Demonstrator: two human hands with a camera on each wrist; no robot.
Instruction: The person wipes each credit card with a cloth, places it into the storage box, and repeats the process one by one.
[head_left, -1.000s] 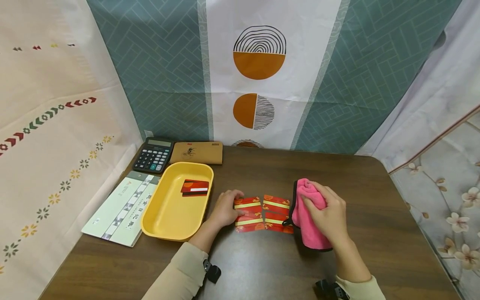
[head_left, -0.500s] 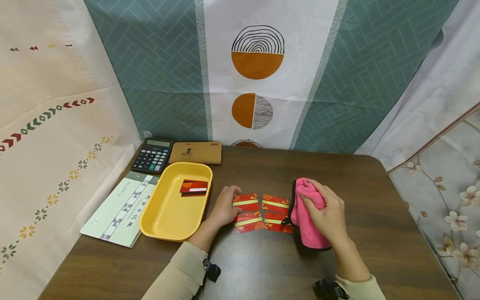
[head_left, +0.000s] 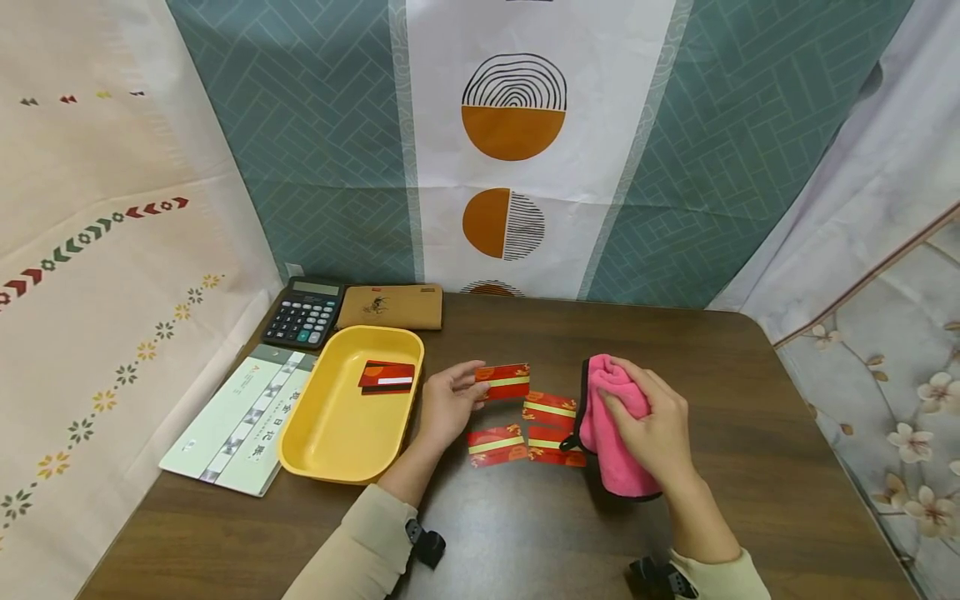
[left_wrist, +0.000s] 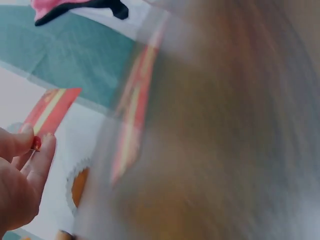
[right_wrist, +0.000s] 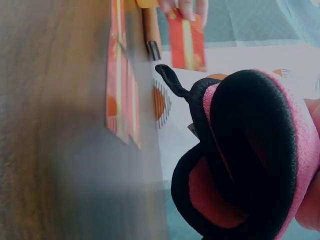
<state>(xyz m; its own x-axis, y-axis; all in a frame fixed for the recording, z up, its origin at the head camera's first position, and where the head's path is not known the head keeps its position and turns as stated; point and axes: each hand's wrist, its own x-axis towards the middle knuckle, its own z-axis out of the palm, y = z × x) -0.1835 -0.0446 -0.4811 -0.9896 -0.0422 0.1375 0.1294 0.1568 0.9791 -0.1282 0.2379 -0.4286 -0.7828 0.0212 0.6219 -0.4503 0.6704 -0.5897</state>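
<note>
My left hand [head_left: 448,407] pinches a red card [head_left: 504,381] with a pale yellow stripe by its left end. In the left wrist view the thumb and fingers hold that card [left_wrist: 50,110] raised off the table. Three similar red cards [head_left: 497,446] lie on the wood just nearer and to the right. On the right, my right hand [head_left: 660,425] grips a bunched pink cloth [head_left: 618,442] with black edging. Its black loop [head_left: 571,442] overlaps the nearest card. The right wrist view looks into the folds of the cloth [right_wrist: 240,150].
A yellow tray [head_left: 337,454] left of my left hand holds a few red and dark cards [head_left: 387,377]. Beyond it are a black calculator [head_left: 305,312] and a tan wallet [head_left: 392,307]. A pale green booklet [head_left: 240,417] lies at the left, partly behind the tray.
My left hand has picked up the far left card from the group and moved it up and slightly right. My right hand and the pink cloth have stayed in place.
</note>
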